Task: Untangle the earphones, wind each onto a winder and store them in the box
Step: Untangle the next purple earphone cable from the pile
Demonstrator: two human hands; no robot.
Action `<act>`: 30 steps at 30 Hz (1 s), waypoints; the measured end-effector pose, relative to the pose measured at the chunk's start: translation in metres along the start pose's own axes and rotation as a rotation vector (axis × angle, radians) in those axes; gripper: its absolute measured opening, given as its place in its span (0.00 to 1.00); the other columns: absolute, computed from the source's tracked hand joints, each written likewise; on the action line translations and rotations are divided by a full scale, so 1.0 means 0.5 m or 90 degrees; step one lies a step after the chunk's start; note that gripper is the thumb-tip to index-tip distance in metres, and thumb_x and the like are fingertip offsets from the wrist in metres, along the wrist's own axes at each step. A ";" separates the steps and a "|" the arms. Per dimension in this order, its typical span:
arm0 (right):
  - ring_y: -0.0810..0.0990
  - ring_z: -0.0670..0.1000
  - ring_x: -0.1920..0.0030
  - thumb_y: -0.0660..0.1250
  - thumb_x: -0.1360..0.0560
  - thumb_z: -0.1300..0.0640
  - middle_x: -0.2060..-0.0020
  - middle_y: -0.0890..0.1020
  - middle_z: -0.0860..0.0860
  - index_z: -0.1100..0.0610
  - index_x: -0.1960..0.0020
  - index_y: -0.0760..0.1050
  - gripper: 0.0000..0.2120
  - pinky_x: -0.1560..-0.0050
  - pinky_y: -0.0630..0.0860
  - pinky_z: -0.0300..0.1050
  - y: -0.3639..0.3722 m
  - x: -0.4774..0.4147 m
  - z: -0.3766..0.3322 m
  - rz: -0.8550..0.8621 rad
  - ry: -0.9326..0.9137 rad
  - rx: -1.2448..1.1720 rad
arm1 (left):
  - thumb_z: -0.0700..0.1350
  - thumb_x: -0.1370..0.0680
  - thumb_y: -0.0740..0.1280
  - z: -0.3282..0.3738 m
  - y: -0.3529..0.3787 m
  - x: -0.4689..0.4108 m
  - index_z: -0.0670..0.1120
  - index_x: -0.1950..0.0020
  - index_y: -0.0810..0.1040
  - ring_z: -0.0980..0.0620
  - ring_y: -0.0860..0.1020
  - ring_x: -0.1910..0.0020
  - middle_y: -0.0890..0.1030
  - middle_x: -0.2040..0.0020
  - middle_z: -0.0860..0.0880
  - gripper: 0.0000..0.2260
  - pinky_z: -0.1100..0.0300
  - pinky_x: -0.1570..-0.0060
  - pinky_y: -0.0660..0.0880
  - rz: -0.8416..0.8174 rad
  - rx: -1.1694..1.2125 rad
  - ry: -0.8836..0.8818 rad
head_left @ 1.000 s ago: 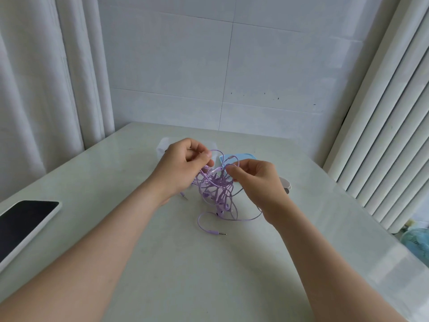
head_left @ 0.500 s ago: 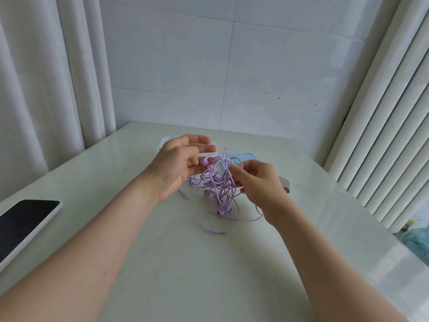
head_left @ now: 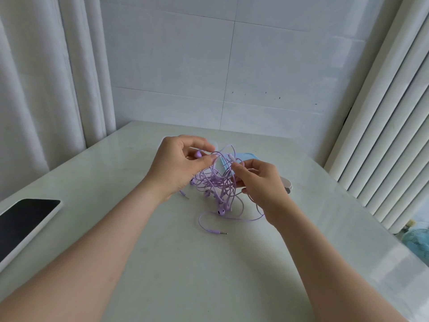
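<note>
Half a second ago my left hand (head_left: 178,166) had its fingers spread and let go of the cord. Now it has closed again, with thumb and forefinger pinching a strand at the top of the earphones (head_left: 216,184) and one bud (head_left: 198,154) tucked just under those fingers. My right hand (head_left: 262,182) has barely shifted and still pinches a strand near the top, close to the left pinch, with its other fingers curled. To me that means I have only taken a fresh hold on a new loop. The untangling is still at its start, and nothing is ready to be wound. The earphones hang as a dense lilac knot between and below my two pinches. A few tall loops stand above my fingertips, and several buds dangle under the knot. One long tail sweeps out below my right hand and ends in a plug (head_left: 219,232) lying flat on the table (head_left: 185,275). I cannot count how many sets are knotted together. Just behind my right fingertips a blue piece (head_left: 247,156) shows, perhaps the box or a winder, though it is too hidden to tell.
</note>
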State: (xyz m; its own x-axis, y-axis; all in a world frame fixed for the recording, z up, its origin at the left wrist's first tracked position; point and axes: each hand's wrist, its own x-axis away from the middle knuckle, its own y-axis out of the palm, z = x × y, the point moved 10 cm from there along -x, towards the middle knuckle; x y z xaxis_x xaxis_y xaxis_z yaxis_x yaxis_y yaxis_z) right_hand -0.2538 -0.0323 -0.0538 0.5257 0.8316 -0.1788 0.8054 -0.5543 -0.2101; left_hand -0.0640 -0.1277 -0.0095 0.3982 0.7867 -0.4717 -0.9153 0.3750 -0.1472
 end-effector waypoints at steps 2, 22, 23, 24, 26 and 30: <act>0.84 0.49 0.62 0.72 0.19 0.52 0.59 0.88 0.56 0.58 0.56 0.83 0.11 0.61 0.75 0.37 -0.003 -0.001 -0.003 0.005 -0.012 0.001 | 0.43 0.29 0.82 0.009 -0.018 -0.004 0.49 0.54 0.89 0.57 0.79 0.64 0.86 0.52 0.45 0.06 0.56 0.50 0.84 0.065 -0.117 0.059; 0.83 0.47 0.62 0.70 0.18 0.51 0.62 0.87 0.53 0.60 0.57 0.85 0.15 0.57 0.77 0.41 -0.017 -0.008 0.000 0.040 0.010 -0.025 | 0.50 0.21 0.75 -0.012 -0.014 -0.017 0.49 0.52 0.87 0.50 0.85 0.60 0.87 0.62 0.52 0.06 0.53 0.50 0.82 -0.001 -0.155 0.047; 0.83 0.47 0.62 0.70 0.18 0.51 0.61 0.88 0.54 0.60 0.57 0.85 0.15 0.57 0.77 0.41 -0.018 -0.009 0.000 0.044 0.008 -0.028 | 0.51 0.20 0.74 -0.013 -0.012 -0.017 0.49 0.52 0.88 0.48 0.85 0.61 0.86 0.63 0.51 0.07 0.51 0.50 0.82 -0.013 -0.152 0.048; 0.82 0.47 0.63 0.70 0.18 0.51 0.60 0.88 0.55 0.59 0.58 0.85 0.15 0.57 0.77 0.41 -0.019 -0.009 0.000 0.047 0.008 -0.030 | 0.52 0.20 0.73 -0.016 -0.009 -0.017 0.48 0.52 0.88 0.47 0.84 0.62 0.86 0.64 0.51 0.09 0.50 0.50 0.81 -0.023 -0.148 0.044; 0.83 0.47 0.63 0.69 0.18 0.51 0.61 0.88 0.54 0.58 0.58 0.85 0.15 0.58 0.77 0.40 -0.022 -0.008 0.002 0.057 0.011 -0.028 | 0.52 0.20 0.72 -0.019 -0.005 -0.014 0.46 0.51 0.87 0.50 0.81 0.64 0.85 0.64 0.50 0.10 0.50 0.51 0.80 -0.036 -0.128 0.026; 0.83 0.47 0.65 0.69 0.17 0.53 0.65 0.86 0.53 0.61 0.57 0.84 0.14 0.60 0.79 0.42 -0.039 -0.008 0.004 0.098 0.016 -0.045 | 0.44 0.18 0.71 -0.030 0.009 -0.007 0.44 0.45 0.87 0.54 0.82 0.61 0.86 0.59 0.46 0.06 0.49 0.48 0.85 -0.082 -0.037 -0.041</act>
State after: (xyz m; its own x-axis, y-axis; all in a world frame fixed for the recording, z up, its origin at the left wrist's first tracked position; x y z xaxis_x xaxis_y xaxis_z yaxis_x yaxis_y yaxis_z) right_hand -0.2723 -0.0245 -0.0511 0.6504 0.7380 -0.1799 0.7316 -0.6723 -0.1131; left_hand -0.0703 -0.1360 -0.0214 0.5141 0.7645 -0.3889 -0.8575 0.4472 -0.2544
